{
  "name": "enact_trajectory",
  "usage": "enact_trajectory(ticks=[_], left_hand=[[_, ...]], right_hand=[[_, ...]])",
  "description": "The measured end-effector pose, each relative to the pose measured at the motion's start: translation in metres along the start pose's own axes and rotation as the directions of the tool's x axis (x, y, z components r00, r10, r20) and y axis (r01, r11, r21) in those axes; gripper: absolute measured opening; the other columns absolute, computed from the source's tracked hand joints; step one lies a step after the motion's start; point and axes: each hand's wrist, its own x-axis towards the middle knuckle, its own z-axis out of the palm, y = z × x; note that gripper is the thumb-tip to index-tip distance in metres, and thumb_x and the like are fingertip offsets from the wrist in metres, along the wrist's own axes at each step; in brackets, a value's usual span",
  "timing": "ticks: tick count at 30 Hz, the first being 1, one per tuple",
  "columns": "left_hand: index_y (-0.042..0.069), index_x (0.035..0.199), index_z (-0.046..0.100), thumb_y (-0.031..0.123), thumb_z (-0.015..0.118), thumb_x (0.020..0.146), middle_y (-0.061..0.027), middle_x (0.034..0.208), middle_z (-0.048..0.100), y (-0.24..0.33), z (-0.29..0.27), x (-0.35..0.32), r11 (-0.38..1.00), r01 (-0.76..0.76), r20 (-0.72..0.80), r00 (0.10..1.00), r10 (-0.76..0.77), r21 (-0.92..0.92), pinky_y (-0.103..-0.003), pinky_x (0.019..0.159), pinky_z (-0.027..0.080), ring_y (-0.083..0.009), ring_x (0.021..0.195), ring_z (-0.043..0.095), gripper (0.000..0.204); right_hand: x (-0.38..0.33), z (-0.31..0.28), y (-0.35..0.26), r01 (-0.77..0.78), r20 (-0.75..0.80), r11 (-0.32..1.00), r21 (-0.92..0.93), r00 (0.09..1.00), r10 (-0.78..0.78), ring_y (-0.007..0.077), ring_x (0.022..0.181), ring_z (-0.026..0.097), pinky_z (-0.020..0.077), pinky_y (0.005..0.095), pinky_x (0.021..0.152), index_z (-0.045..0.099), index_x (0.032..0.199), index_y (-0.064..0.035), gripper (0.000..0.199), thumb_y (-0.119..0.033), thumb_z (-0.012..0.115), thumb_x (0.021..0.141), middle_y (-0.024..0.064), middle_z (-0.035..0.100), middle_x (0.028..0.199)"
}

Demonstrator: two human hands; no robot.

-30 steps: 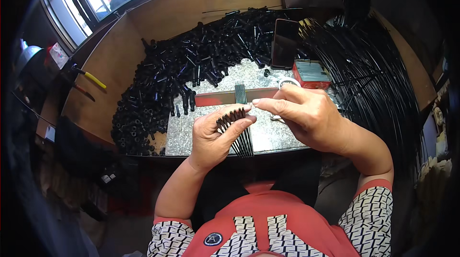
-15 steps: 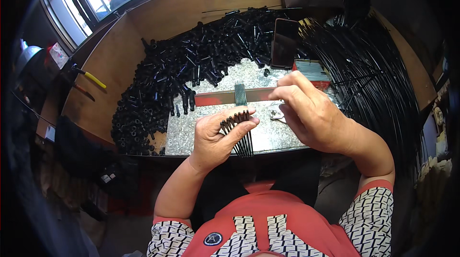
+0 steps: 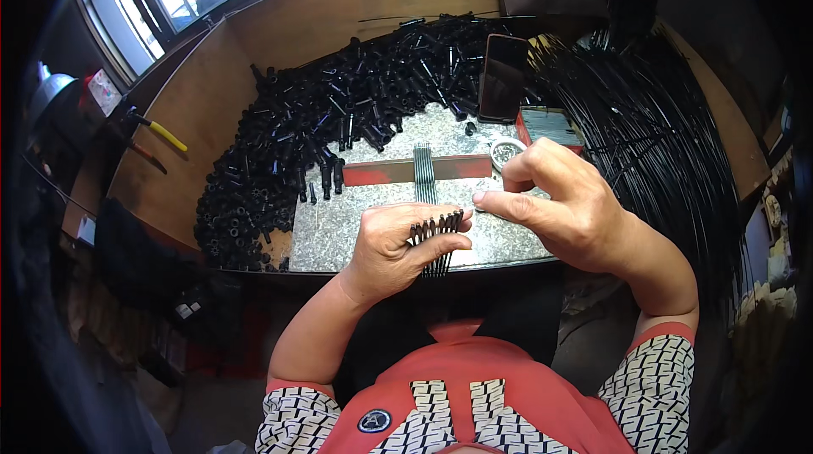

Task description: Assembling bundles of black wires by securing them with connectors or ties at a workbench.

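My left hand [image 3: 385, 246] is closed around a fanned bundle of thin black rods [image 3: 436, 224] with thicker tips. The tips stick up in a row between thumb and fingers, and the shafts hang below. My right hand [image 3: 572, 208] hovers just right of the bundle, thumb and forefinger apart, with nothing visible between them; its other fingers are partly hidden. Beyond the left hand, several slim greenish-black rods [image 3: 423, 168] lie side by side across a worn red bar [image 3: 377, 171]. A small white ring-shaped dish [image 3: 494, 149] shows behind the right hand.
A large heap of black tubular parts [image 3: 339, 107] curves around the pale speckled board [image 3: 339, 229]. A dark phone [image 3: 503, 77] stands upright at the back, beside a red box [image 3: 527, 126] of thin pieces. Long black rods [image 3: 652, 107] spread along the right. A yellow-handled tool [image 3: 167, 135] hangs at left.
My left hand has shifted slightly right and down with the bundle. My right hand has come lower and its thumb and forefinger have spread, uncovering the white ring-shaped dish.
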Motion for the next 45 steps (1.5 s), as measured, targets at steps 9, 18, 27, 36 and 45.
enact_trajectory(ticks=[9, 18, 27, 36, 45], left_hand=[[0.001, 0.094, 0.068, 0.011, 0.078, 0.069, -0.0113, 0.085, 0.069, 0.002, 0.001, 0.000, 0.986, -0.147, 0.064, 0.988, 0.142, 0.078, -0.031, 0.065, 0.053, -0.0247, 0.075, 0.068, 0.029], [0.005, 0.109, 0.061, 0.040, 0.073, 0.070, -0.0139, 0.110, 0.061, -0.035, 0.010, -0.041, 0.920, -0.078, 0.310, 0.949, -0.049, 0.384, -0.037, 0.079, 0.050, -0.0288, 0.098, 0.061, 0.054], [0.004, 0.131, 0.043, 0.053, 0.075, 0.063, -0.0179, 0.138, 0.039, -0.055, 0.006, -0.051, 0.788, -0.186, 0.468, 0.872, -0.143, 0.587, -0.052, 0.105, 0.029, -0.0359, 0.132, 0.031, 0.090], [0.008, 0.102, 0.061, 0.024, 0.073, 0.077, -0.0130, 0.086, 0.065, 0.015, -0.014, 0.035, 0.937, 0.018, 0.443, 0.878, -0.182, 0.349, -0.037, 0.071, 0.049, -0.0308, 0.079, 0.063, 0.032], [0.000, 0.094, 0.065, 0.020, 0.067, 0.085, -0.0052, 0.074, 0.065, -0.012, -0.017, 0.034, 0.791, 0.604, 0.291, 0.776, -0.559, -0.092, -0.023, 0.050, 0.048, -0.0084, 0.059, 0.058, 0.022]], right_hand=[[0.013, 0.009, -0.017, -0.096, -0.002, 0.945, 0.314, 0.995, 0.101, 0.0217, 0.071, 0.059, 0.0493, 0.0303, 0.058, 0.063, 0.106, -0.0018, 0.036, 0.004, 0.069, 0.071, 0.0110, 0.057, 0.084], [0.023, 0.015, -0.023, -0.115, 0.117, 0.939, 0.325, 0.990, 0.081, 0.0212, 0.069, 0.060, 0.0481, 0.0297, 0.056, 0.063, 0.095, 0.0002, 0.022, -0.003, 0.071, 0.075, 0.0105, 0.057, 0.079], [0.057, -0.032, -0.020, -0.051, 0.026, 0.975, 0.216, 0.999, 0.046, 0.0181, 0.065, 0.057, 0.0445, 0.0261, 0.054, 0.064, 0.087, -0.0012, 0.016, -0.015, 0.069, 0.081, 0.0089, 0.056, 0.075], [0.088, -0.065, -0.003, -0.249, -0.237, 0.945, 0.214, 0.925, 0.297, 0.0088, 0.073, 0.056, 0.0441, 0.0202, 0.059, 0.059, 0.104, 0.0012, 0.020, -0.012, 0.060, 0.089, 0.0064, 0.060, 0.091], [0.113, -0.083, -0.001, -0.512, -0.345, 0.845, -0.155, 0.829, 0.440, 0.0152, 0.072, 0.063, 0.0574, 0.0243, 0.063, 0.050, 0.119, 0.0070, 0.038, -0.011, 0.062, 0.088, 0.0133, 0.060, 0.090]])
